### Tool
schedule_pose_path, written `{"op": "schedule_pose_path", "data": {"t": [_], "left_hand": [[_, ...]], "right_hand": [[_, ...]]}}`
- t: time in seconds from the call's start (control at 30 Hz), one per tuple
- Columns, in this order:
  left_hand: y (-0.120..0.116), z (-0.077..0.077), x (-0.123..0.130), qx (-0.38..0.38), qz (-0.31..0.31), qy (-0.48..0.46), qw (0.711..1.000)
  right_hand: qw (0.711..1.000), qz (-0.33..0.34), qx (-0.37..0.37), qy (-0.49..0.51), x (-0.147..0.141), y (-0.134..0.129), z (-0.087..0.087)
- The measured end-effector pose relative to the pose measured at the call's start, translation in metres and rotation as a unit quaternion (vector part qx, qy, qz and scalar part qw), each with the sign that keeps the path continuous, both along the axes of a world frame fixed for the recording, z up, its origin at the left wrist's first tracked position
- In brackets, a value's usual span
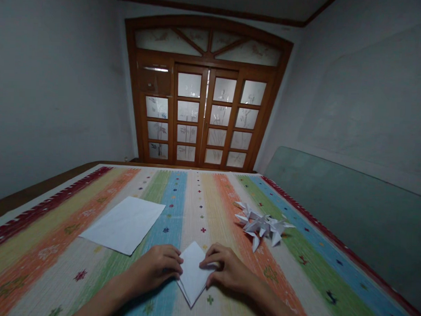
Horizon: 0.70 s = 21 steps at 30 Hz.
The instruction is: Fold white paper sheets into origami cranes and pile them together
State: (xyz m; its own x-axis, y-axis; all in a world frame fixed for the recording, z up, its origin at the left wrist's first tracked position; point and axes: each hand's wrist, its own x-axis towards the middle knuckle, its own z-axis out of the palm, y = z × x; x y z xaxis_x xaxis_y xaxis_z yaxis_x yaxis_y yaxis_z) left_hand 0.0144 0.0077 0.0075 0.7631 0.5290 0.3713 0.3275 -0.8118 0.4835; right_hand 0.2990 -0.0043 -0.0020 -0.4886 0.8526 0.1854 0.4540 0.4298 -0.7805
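Observation:
A folded white paper (192, 272), diamond-shaped with layered edges, lies on the striped cloth in front of me. At its left corner, my left hand (163, 262) holds the edge with bent fingers, the thumb low against the paper. My right hand (225, 267) grips the right side, where a flap appears partly lifted between index finger and thumb. One point of the diamond faces me and the other points away.
White paper sheets (127, 226) lie flat to the left. Several folded paper cranes (263, 224) are piled at the right. The colourful striped tablecloth (202, 194) covers the table; a pale green panel (336, 194) stands along its right side. Wooden glazed doors (203, 111) are beyond.

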Motion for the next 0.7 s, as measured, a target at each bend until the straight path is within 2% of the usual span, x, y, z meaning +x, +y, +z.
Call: {"op": "schedule_pose_path", "data": {"t": [0.2,0.37,0.47,0.57,0.7], "left_hand": [[-0.011,0.013,0.004,0.060,0.007,0.100,0.993],[-0.017,0.015,0.004,0.064,0.031,0.115,0.991],[-0.016,0.007,0.006,0.067,0.050,0.098,0.992],[-0.014,-0.002,0.011,0.061,0.078,0.050,0.994],[-0.013,-0.008,0.017,0.000,0.128,-0.012,0.992]], "right_hand": [[0.999,0.016,0.043,0.010,0.001,-0.005,0.005],[0.994,0.023,0.104,0.003,0.004,-0.006,0.003],[0.991,0.027,0.128,-0.014,0.006,-0.006,0.003],[0.991,0.002,0.129,-0.036,0.006,-0.007,0.004],[0.993,-0.022,0.113,-0.033,0.004,-0.009,0.004]]}}
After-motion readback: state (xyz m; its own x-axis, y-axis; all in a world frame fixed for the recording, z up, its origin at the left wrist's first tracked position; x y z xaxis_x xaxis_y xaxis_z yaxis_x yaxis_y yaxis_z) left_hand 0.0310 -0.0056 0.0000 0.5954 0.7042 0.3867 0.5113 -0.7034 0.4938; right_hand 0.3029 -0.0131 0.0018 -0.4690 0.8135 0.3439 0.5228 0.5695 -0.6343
